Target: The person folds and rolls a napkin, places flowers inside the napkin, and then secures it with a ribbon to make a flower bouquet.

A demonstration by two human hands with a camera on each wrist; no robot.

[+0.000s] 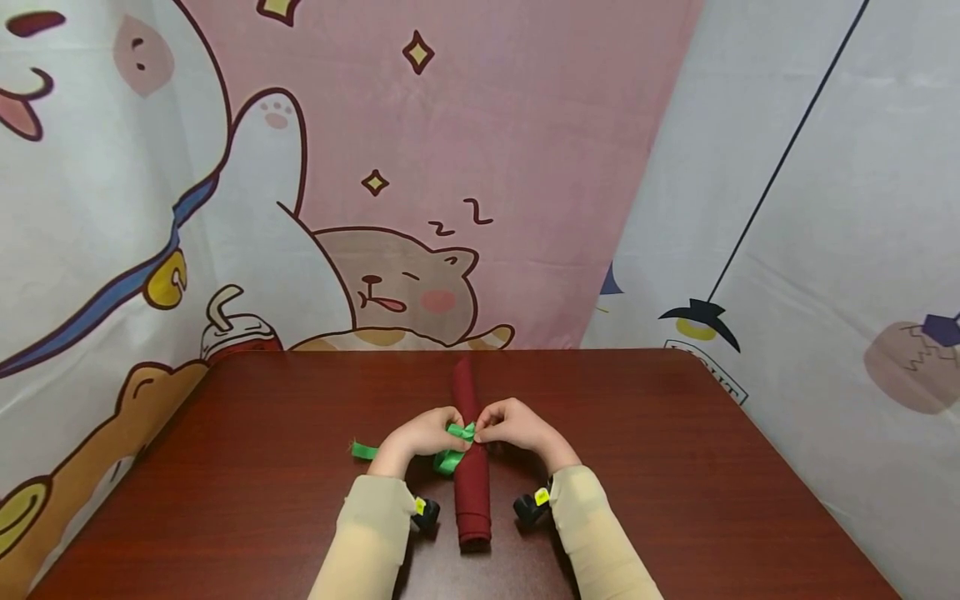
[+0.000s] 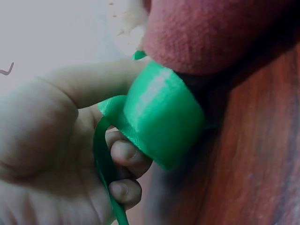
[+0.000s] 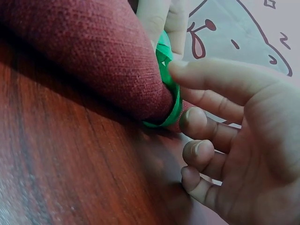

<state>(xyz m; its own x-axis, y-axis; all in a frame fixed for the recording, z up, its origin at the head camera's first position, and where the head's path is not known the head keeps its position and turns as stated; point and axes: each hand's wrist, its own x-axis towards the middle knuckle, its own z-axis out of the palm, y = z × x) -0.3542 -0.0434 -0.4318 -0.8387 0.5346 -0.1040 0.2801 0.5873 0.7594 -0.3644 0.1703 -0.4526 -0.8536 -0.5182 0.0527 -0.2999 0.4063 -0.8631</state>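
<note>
A dark red rolled cloth [image 1: 472, 492] lies lengthwise on the table, with a green satin ribbon [image 1: 448, 462] wrapped round its middle. From the left, my left hand [image 1: 422, 434] pinches the ribbon on top of the roll. The left wrist view shows a wide ribbon loop [image 2: 164, 117] beside the thumb and a narrow strand hanging across the curled fingers. My right hand [image 1: 519, 427] is at the roll's other side, its thumb and forefinger pinching the ribbon at the crossing. In the right wrist view, its other fingers [image 3: 199, 154] are loosely curled. The ribbon's crossing is partly hidden by fingertips.
A loose ribbon end stretches left of the left hand over the reddish-brown wooden table [image 1: 675, 500]. Behind the table's far edge hangs a cartoon-printed cloth [image 1: 562, 167]. A small black camera sits at each wrist, close to the roll's near end.
</note>
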